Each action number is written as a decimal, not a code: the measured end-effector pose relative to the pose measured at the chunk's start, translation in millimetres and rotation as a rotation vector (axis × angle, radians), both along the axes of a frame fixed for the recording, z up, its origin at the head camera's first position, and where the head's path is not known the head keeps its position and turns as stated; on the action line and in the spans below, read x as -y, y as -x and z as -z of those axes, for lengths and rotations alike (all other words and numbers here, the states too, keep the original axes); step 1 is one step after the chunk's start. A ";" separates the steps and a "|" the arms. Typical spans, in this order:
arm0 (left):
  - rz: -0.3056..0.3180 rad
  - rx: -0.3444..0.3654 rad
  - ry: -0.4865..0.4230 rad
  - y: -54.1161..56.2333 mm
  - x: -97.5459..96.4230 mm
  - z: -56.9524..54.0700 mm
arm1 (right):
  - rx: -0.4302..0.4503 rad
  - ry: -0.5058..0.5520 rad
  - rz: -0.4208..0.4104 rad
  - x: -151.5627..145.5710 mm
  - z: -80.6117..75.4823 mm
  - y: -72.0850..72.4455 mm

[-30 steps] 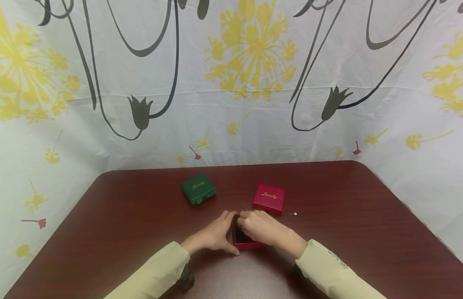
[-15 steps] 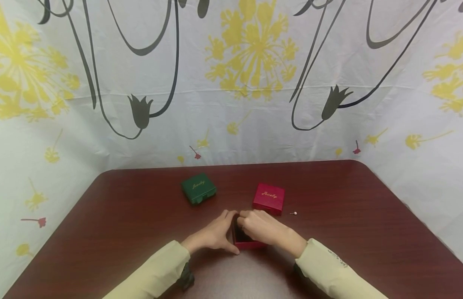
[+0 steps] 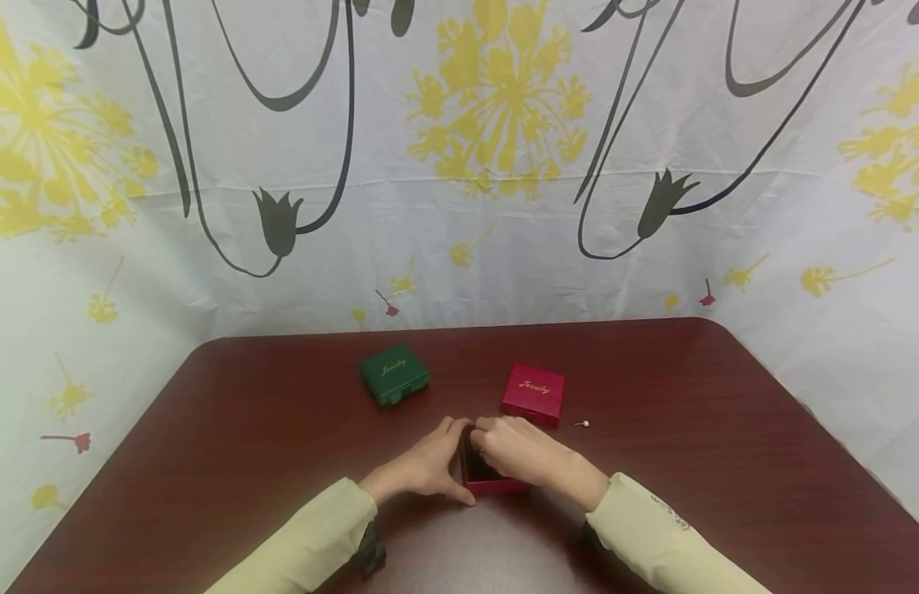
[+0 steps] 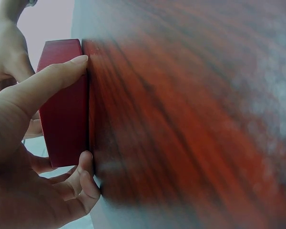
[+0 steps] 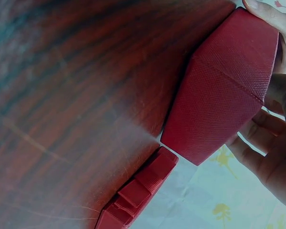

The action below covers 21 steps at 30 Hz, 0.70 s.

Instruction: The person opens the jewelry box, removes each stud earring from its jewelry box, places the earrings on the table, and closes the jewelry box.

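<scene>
In the head view my left hand (image 3: 422, 468) holds the left side of an open red box (image 3: 497, 488) with a dark inside. The thumb lies along the near wall, as the left wrist view of the red box wall (image 4: 66, 119) shows, and the fingers wrap the far side. My right hand (image 3: 525, 450) reaches down into the box from the right, fingers bent, their tips hidden inside. I cannot tell whether they pinch anything. From the right wrist, the box's outer corner (image 5: 224, 90) stands on the table.
A lidded red jewelry box (image 3: 534, 392) sits just beyond the open one. A green jewelry box (image 3: 394, 375) is farther left. To the right lies a small pin with a pearl-like head (image 3: 584, 424). The dark wood table (image 3: 690, 462) ends at a patterned cloth (image 3: 459, 280).
</scene>
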<state>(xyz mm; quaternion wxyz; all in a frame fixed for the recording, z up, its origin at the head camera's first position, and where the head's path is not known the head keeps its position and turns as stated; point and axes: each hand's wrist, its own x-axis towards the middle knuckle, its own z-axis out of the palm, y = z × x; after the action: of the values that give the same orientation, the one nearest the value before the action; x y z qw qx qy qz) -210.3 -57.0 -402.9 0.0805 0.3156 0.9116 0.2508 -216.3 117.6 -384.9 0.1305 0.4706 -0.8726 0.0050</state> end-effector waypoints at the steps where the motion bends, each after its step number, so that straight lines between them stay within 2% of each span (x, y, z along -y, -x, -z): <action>1: 0.000 -0.001 -0.001 0.2 0.0 0.2 | -0.001 0.001 -0.001 -0.1 -0.3 0.0; 10: -0.008 0.004 -0.010 -0.7 -0.3 -0.2 | -0.003 0.033 -0.006 -2.8 -1.8 0.0; 21: -0.010 0.012 -0.008 -0.3 0.1 0.4 | 0.091 0.102 0.016 -9.6 -6.4 0.9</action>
<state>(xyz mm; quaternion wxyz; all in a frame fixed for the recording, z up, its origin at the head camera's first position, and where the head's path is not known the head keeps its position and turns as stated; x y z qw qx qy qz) -210.0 -57.1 -403.3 0.0836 0.3098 0.9117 0.2566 -217.2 127.2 -378.5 0.1145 0.4558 -0.8799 0.0701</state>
